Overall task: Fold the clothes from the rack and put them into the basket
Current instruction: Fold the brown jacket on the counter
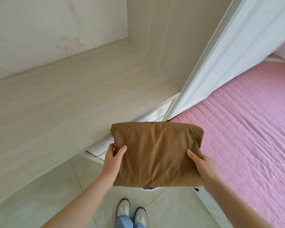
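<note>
Holding the folded brown garment out in front of me at about waist height, I have one hand on each short side. My left hand pinches the left edge, thumb on top and fingers curled underneath; my right hand does the same on the right edge, thumb lying across the top face. Both hands are closed around the cloth, not loose.

The bundle hangs over the tiled floor above my shoes, between a pale wardrobe shelf on my left and a bed with a pink quilt on my right. A sliver of white rim just under the bundle's lower edge may be the basket, though most of it is hidden, so I cannot be sure.

I judge the cloth light, soft and a little slick; it sags in the middle and wrinkles towards my thumbs. Gripping both ends with fingers spread flat beneath should keep the folds from sliding open. Letting go one side first would likely let it unroll.
</note>
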{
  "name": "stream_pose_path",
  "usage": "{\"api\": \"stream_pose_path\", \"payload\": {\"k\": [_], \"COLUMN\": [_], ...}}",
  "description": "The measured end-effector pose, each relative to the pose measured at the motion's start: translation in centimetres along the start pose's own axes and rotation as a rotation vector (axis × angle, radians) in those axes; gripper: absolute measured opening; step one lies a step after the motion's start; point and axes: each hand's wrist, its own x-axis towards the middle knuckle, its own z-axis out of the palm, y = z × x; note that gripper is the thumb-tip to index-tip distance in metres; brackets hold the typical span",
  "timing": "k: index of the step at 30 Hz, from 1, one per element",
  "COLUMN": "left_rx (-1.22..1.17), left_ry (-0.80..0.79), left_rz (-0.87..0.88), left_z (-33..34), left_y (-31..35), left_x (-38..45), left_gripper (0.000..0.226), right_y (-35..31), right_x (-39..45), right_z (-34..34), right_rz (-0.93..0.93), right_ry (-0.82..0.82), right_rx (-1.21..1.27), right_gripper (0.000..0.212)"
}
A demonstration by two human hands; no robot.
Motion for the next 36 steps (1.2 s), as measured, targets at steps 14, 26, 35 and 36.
{"api": "stream_pose_path", "payload": {"k": [14,26,35,36], "left_rx": [0.440,0.821,0.852,0.856], "left_ry": [-0.144,-0.061,0.038,0.050], "left_rz": [-0.055,-0.059,-0.110,-0.113], "left_z": [8.7,10.9,12.7,12.8], "left_y": [-16.4,-29.4,-35.7,-36.7], "left_x": [15.1,27.5,33.9,34.7], "left_gripper": [0.067,0.057,0.063,0.064], "right_y": [13.6,20.4,27.4,28.3], "right_x": [18.5,30.5,39.1,40.3], "right_z": [7.8,19.5,22.1,22.6], "right_rz": [0.177,0.152,0.268,0.296], "right_ry": [0.200,0.089,0.100,0.116], "right_rx": [-0.365,-0.663,-0.490,-0.422], "right_gripper": [0.048,0.045,0.042,0.043]}}
